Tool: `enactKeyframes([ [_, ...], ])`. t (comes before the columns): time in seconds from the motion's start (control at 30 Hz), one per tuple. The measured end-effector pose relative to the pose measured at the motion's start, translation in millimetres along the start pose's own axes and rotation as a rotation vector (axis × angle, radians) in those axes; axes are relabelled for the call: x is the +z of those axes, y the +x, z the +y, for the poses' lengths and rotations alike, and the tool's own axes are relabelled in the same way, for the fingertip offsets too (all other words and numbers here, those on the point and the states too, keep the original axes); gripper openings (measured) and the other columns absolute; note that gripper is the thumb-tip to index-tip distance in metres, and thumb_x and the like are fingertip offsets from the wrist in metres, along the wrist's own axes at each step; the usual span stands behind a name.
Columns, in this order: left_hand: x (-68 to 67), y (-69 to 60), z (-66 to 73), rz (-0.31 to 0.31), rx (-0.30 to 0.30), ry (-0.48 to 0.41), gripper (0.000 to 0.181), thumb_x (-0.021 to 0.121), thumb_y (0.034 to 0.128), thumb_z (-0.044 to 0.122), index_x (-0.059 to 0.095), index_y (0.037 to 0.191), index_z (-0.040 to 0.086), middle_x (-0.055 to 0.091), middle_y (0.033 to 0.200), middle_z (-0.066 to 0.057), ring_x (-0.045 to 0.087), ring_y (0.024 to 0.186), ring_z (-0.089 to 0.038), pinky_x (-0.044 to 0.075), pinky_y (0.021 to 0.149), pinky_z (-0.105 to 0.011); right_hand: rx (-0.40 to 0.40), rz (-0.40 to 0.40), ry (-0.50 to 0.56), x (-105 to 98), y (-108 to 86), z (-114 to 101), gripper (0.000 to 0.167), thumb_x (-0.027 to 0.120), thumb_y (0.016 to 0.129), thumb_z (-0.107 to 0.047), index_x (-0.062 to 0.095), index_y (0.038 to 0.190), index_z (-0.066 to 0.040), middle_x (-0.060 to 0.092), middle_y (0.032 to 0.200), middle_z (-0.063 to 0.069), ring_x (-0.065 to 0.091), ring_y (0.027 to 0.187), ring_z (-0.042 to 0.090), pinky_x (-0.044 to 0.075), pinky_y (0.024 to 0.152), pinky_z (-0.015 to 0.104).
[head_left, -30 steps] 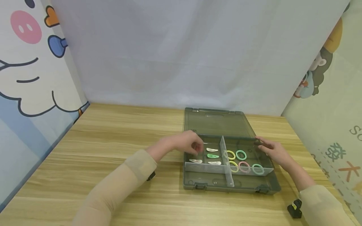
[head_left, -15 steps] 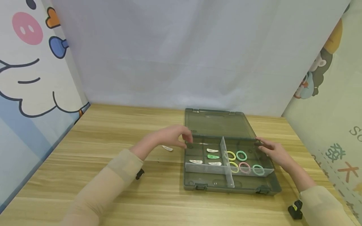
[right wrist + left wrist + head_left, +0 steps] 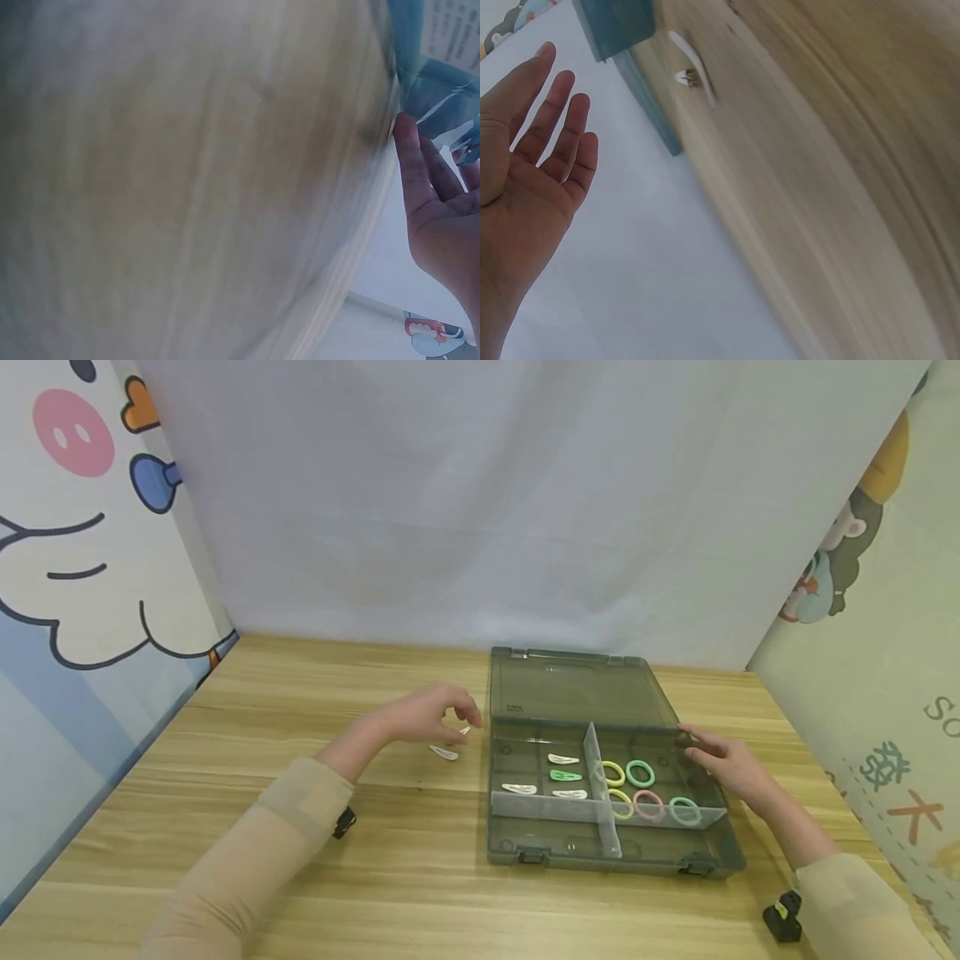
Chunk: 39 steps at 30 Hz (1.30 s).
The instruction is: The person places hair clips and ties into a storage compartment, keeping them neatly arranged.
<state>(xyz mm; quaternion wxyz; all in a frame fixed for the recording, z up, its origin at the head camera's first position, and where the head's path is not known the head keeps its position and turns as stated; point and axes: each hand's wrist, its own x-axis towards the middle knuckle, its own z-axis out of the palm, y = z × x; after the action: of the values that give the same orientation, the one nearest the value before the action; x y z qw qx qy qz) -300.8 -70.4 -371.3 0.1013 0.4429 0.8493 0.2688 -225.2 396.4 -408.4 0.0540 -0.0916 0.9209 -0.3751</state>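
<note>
My left hand is over the table left of the box, its fingers apart and loosely bent with nothing between them. Beneath it lie two pale snap hair clips, one white clip and one partly covered clip. In the left wrist view the hand is away from the white clip. A grey see-through divided box stands with its lid laid back. My right hand rests on its back right edge, fingers fairly straight; the right wrist view shows fingertips against its side.
The box's back left compartment holds several hair clips, among them a green clip. Several hair ties, such as the pink hair tie, lie in the back right compartment. A thin divider separates them. A white curtain hangs behind the table.
My left hand has moved left out of the box's clip compartment to above the clips on the table, its fingers spreading. The right hand has stayed at the box edge.
</note>
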Motion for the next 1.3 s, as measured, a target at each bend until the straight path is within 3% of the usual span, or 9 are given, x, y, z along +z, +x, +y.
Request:
enactKeyframes([
  [0.23, 2.9, -8.3, -12.9, -0.017, -0.089, -0.070, 0.028, 0.073, 0.0818, 0.010, 0.066, 0.108, 0.003, 0.063, 0.109, -0.013, 0.056, 0.103, -0.029, 0.046, 0.092, -0.045, 0.011, 0.006, -0.012, 0.4, -1.3, -1.1, 0.053, 0.044, 0.101, -0.031, 0.032, 0.146, -0.006, 0.032, 0.145, 0.030, 0.038, 0.125, 0.051, 0.038, 0.093, 0.064],
  [0.63, 10.5, -10.7, -29.5, -0.049, -0.166, -0.061, 0.020, 0.072, 0.0818, 0.009, 0.068, 0.101, 0.010, 0.066, 0.101, 0.000, 0.057, 0.096, -0.018, 0.050, 0.081, -0.030, 0.032, 0.004, -0.037, -0.1, -2.6, -2.1, 0.054, 0.044, 0.101, -0.032, 0.031, 0.147, -0.008, 0.034, 0.143, 0.031, 0.040, 0.124, 0.051, 0.043, 0.089, 0.060],
  [0.9, 12.0, -9.8, -34.4, -0.072, -0.192, -0.115, 0.016, 0.072, 0.0802, 0.004, 0.067, 0.095, 0.009, 0.066, 0.093, -0.001, 0.059, 0.088, -0.014, 0.051, 0.079, -0.026, 0.024, -0.002, -0.031, -0.6, -1.5, -1.7, 0.054, 0.044, 0.101, -0.032, 0.031, 0.148, -0.009, 0.033, 0.143, 0.031, 0.040, 0.123, 0.052, 0.044, 0.088, 0.060],
  [1.1, 15.2, -4.8, -40.8, -0.113, -0.195, -0.087, 0.016, 0.074, 0.0791, 0.007, 0.067, 0.093, 0.009, 0.065, 0.091, 0.002, 0.059, 0.086, -0.011, 0.050, 0.080, -0.025, 0.008, -0.001, -0.030, -0.7, 0.1, -0.7, 0.053, 0.044, 0.101, -0.031, 0.031, 0.147, -0.007, 0.034, 0.143, 0.031, 0.040, 0.123, 0.052, 0.042, 0.090, 0.061],
  [1.3, 20.3, 0.2, -47.7, -0.116, -0.187, -0.079, 0.011, 0.074, 0.0804, 0.008, 0.068, 0.090, 0.011, 0.065, 0.088, 0.004, 0.058, 0.082, -0.009, 0.050, 0.076, -0.023, 0.002, 0.005, -0.038, -0.7, 0.7, -1.0, 0.053, 0.044, 0.101, -0.031, 0.033, 0.146, -0.006, 0.034, 0.143, 0.030, 0.040, 0.123, 0.052, 0.041, 0.090, 0.062],
])
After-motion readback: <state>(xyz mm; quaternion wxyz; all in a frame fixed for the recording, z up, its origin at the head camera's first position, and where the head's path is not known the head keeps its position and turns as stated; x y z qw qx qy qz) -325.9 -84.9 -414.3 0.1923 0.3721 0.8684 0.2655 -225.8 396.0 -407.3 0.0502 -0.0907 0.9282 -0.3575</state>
